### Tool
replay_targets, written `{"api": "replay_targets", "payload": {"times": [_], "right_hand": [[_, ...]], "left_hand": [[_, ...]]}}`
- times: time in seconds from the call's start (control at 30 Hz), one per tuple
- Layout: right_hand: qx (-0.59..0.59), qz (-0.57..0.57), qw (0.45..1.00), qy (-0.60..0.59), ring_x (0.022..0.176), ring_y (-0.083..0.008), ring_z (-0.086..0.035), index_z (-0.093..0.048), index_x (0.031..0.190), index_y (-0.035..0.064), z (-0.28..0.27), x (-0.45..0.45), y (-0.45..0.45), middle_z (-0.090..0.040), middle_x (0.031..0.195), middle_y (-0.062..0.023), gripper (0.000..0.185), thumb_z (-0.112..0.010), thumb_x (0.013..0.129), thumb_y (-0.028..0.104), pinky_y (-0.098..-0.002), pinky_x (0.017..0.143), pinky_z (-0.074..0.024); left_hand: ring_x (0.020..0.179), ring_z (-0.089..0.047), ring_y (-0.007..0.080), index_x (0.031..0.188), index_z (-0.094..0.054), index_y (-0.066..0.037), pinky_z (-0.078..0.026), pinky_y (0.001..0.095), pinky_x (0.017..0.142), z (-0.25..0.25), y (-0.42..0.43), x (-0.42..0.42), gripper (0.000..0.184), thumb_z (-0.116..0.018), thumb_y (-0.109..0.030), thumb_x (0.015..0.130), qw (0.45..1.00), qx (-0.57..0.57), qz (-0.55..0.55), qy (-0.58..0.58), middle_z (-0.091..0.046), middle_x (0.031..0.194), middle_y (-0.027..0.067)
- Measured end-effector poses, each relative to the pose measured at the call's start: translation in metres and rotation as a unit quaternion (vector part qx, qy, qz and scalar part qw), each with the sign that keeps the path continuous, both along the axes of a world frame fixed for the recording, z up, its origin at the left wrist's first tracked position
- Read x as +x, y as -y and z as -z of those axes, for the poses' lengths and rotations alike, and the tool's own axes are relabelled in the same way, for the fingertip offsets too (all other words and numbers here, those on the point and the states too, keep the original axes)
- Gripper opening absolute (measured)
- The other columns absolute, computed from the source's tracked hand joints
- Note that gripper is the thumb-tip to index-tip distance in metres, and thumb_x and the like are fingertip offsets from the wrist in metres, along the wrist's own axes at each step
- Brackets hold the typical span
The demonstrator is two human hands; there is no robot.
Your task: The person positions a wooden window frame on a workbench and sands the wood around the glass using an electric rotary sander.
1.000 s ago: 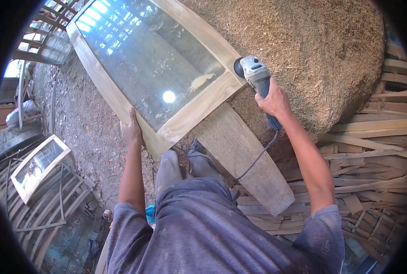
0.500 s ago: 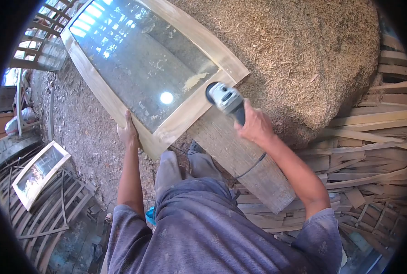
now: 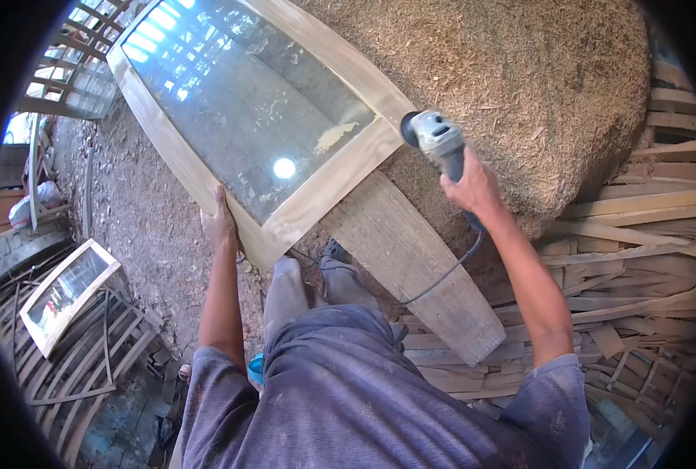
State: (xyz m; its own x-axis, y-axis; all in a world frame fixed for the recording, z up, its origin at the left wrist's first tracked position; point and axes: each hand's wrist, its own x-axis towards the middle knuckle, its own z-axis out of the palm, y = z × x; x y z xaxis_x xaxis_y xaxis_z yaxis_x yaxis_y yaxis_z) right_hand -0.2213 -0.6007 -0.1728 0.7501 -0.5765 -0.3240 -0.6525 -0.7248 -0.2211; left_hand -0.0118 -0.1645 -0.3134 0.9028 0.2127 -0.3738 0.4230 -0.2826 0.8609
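Slats of curved wood [image 3: 73, 397] spread across the far left, with a small framed pane [image 3: 68, 291] lying tilted on them. Next comes the person's left hand [image 3: 220, 224], closed on the outer edge of a large wooden frame [image 3: 317, 205] near its lower left corner; the underside of that grip is hidden. The frame slants across the upper middle, holding a glass pane [image 3: 246, 109] with a round glare [image 3: 284, 168] and a pale patch [image 3: 335, 137] near the lower right. Below the frame, a rough plank [image 3: 414, 258] slopes down to the right, with a dark cord [image 3: 446, 276] across it. At the frame's lower right corner, the person's right hand [image 3: 475, 184] is wrapped around the body of an angle grinder [image 3: 437, 136]; its dark disc [image 3: 409, 130] is at the frame's edge, though contact cannot be told. Beyond rises a heap of wood shavings [image 3: 535, 94], and stacked offcuts [image 3: 621, 266] fill the far right.
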Motion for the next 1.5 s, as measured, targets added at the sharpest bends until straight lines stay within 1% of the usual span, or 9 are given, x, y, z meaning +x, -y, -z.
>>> {"api": "replay_targets", "payload": {"times": [0.3,0.53,0.77,0.8,0.9,0.93,1.17,1.33,1.5], "right_hand": [[0.08,-0.133,0.987,-0.047,0.091,-0.0423,-0.072,-0.038,0.141,-0.0011,-0.007,-0.003,-0.093,-0.069,0.102,-0.0305,0.076,-0.074,0.079,0.025,-0.0501,0.086,-0.0584],[0.021,0.023,0.999,-0.008,0.1,-0.0474,-0.068,-0.044,0.133,-0.0009,-0.005,0.012,-0.018,-0.068,0.105,-0.0327,0.068,-0.072,0.08,0.032,-0.0549,0.09,-0.0538],[0.017,0.01,1.0,-0.025,0.103,-0.0492,-0.066,-0.044,0.135,-0.0028,-0.006,0.019,-0.016,-0.065,0.109,-0.0366,0.072,-0.072,0.079,0.033,-0.0538,0.09,-0.0538],[0.028,-0.002,1.0,-0.014,0.091,-0.0471,-0.07,-0.043,0.131,-0.0022,-0.008,0.019,-0.031,-0.068,0.101,-0.0327,0.066,-0.072,0.079,0.026,-0.0525,0.085,-0.0575],[0.039,-0.072,0.996,-0.022,0.088,-0.0441,-0.072,-0.04,0.138,-0.0011,-0.012,0.02,-0.047,-0.069,0.103,-0.0293,0.071,-0.071,0.081,0.027,-0.0501,0.085,-0.0591],[0.054,-0.042,0.997,-0.02,0.096,-0.0507,-0.068,-0.04,0.14,-0.0056,-0.008,0.022,-0.044,-0.068,0.102,-0.0343,0.08,-0.075,0.078,0.032,-0.0545,0.088,-0.0546],[-0.012,-0.011,1.0,0.024,0.098,-0.0459,-0.069,-0.041,0.135,-0.0003,0.003,0.03,0.008,-0.068,0.104,-0.0321,0.067,-0.07,0.082,0.027,-0.0525,0.088,-0.0569],[0.055,-0.043,0.996,-0.052,0.106,-0.0485,-0.066,-0.038,0.144,-0.0048,-0.016,0.045,-0.037,-0.065,0.114,-0.0346,0.081,-0.071,0.079,0.031,-0.0526,0.094,-0.0535],[0.019,-0.01,1.0,-0.001,0.105,-0.0491,-0.066,-0.038,0.143,-0.0043,-0.004,0.062,-0.007,-0.065,0.114,-0.0344,0.08,-0.071,0.08,0.032,-0.0533,0.093,-0.0536]], "left_hand": [[0.084,-0.067,0.0221,0.122,-0.06,0.004,-0.057,0.0364,0.077,0.001,0.001,0.0,0.068,-0.074,-0.054,0.09,1.0,-0.017,-0.004,0.002,-0.069,0.101,0.0135],[0.086,-0.067,0.0231,0.124,-0.06,0.004,-0.056,0.0373,0.079,0.02,-0.008,0.005,0.069,-0.073,-0.055,0.09,1.0,-0.016,-0.009,0.013,-0.069,0.102,0.0132],[0.088,-0.068,0.0229,0.124,-0.06,0.004,-0.056,0.0368,0.079,0.013,-0.006,0.003,0.072,-0.072,-0.058,0.09,1.0,0.021,0.007,0.011,-0.07,0.101,0.0136],[0.088,-0.068,0.0229,0.124,-0.06,0.004,-0.056,0.037,0.08,0.012,-0.006,0.002,0.072,-0.072,-0.058,0.089,1.0,0.024,0.006,0.012,-0.07,0.102,0.0136],[0.088,-0.068,0.0234,0.125,-0.06,0.005,-0.056,0.037,0.08,0.011,-0.006,0.002,0.073,-0.073,-0.058,0.089,1.0,0.018,0.01,0.015,-0.07,0.103,0.014],[0.088,-0.068,0.0234,0.125,-0.06,0.005,-0.056,0.037,0.08,0.012,-0.006,0.002,0.073,-0.073,-0.058,0.089,1.0,0.017,0.011,0.015,-0.07,0.103,0.014],[0.091,-0.068,0.0239,0.126,-0.058,0.005,-0.056,0.0377,0.081,0.017,-0.014,0.004,0.074,-0.074,-0.057,0.088,1.0,0.0,0.01,-0.015,-0.069,0.106,0.0149],[0.09,-0.068,0.0241,0.125,-0.058,0.005,-0.056,0.0373,0.08,0.019,-0.01,0.004,0.075,-0.074,-0.057,0.088,1.0,0.001,0.01,-0.004,-0.069,0.105,0.0147],[0.084,-0.067,0.0198,0.123,-0.06,0.003,-0.056,0.0356,0.075,0.013,-0.006,0.003,0.068,-0.071,-0.056,0.091,1.0,0.011,0.007,0.018,-0.068,0.099,0.0106]]}}
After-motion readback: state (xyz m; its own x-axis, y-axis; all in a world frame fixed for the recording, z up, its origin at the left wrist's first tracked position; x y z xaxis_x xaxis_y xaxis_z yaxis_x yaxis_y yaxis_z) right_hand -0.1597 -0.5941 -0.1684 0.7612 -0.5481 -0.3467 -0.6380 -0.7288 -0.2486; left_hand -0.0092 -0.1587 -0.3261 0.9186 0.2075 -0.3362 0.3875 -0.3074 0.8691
